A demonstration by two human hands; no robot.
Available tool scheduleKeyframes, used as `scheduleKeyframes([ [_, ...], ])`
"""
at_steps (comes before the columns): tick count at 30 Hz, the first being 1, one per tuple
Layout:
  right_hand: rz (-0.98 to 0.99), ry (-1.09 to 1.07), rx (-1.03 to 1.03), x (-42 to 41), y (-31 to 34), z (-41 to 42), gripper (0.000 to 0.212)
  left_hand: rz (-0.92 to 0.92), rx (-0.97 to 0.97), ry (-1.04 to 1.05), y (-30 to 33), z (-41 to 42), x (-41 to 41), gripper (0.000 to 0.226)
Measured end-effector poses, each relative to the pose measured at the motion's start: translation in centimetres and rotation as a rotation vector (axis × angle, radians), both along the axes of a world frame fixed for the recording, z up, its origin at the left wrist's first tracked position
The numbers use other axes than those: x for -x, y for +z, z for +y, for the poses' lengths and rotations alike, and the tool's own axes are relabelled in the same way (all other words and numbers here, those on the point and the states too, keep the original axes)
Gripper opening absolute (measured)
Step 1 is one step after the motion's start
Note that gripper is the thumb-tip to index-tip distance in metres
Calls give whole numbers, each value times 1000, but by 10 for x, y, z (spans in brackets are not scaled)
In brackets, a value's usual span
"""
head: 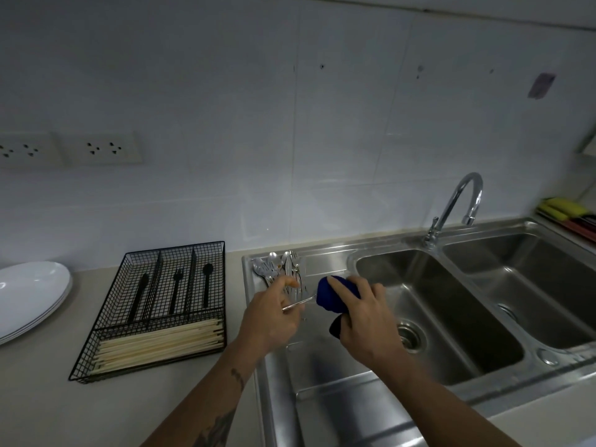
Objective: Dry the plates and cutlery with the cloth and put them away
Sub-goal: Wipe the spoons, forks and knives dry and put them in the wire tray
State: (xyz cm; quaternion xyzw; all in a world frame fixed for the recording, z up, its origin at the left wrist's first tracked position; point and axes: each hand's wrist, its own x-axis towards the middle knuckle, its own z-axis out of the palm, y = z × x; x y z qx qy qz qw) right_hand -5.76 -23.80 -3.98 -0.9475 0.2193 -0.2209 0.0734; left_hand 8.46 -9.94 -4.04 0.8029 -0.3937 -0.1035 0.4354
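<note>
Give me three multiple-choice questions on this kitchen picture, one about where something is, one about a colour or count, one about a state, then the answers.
1. Where does the wire cutlery tray stand?
A. in the sink basin
B. on the counter, left of the sink
C. on the plates

2. What colour is the cloth?
A. blue
B. yellow
C. white

3. What is the left hand doing?
A. resting flat on the counter
B. turning the tap
C. holding a metal utensil

Answers: B, the tray stands between the stacked plates and the sink; A, the cloth held by the right hand is dark blue; C, its fingers curl round the thin handle.
</note>
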Motion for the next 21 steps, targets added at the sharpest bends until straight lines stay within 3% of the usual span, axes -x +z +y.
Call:
scheduleKeyframes([
  [6,12,-31,-51,0,-2,-13,67,-50,-7,1,-4,5,-3,30],
  [11,26,69,7,-4,-1,-2,71,-20,-25,-20,-3,-1,-4,36],
  [14,9,40,-31,-3,-9,-8,61,-6,-86,-69,-2,-5,-5,37],
  [18,3,47,-35,0,-12,-10,54,110,-177,-153,-6,-10,-3,44],
  [21,-22,84,-14,2,-9,-9,55,282,-131,-131,-1,-17,3,39],
])
